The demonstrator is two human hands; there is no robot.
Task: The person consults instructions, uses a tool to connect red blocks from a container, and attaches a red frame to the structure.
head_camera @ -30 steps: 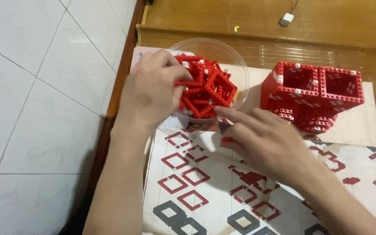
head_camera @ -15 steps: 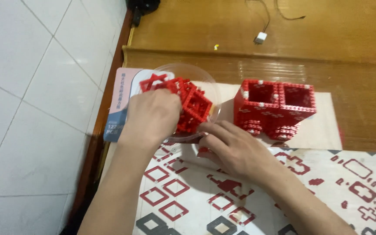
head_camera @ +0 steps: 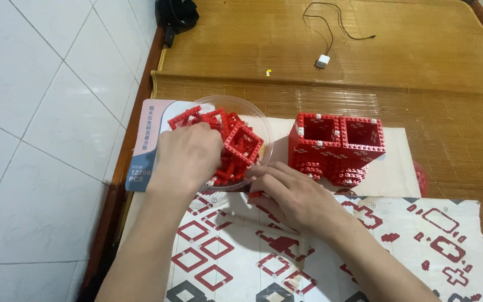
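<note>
Red bricks (head_camera: pixel 227 148) fill the bowl (head_camera: pixel 264 134); left hand (head_camera: pixel 188 156) digs in, grip hidden, right hand (head_camera: pixel 294 193) at 5 o'clock pinches 1 piece (head_camera: pixel 255 194). Bowl could tip.

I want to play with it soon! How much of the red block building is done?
Done: a red two-box block structure stands built. In hand: the left hand digs in the clear bowl of loose red pieces; the right hand rests on the instruction sheet. Left: many pieces remain unused.
</note>
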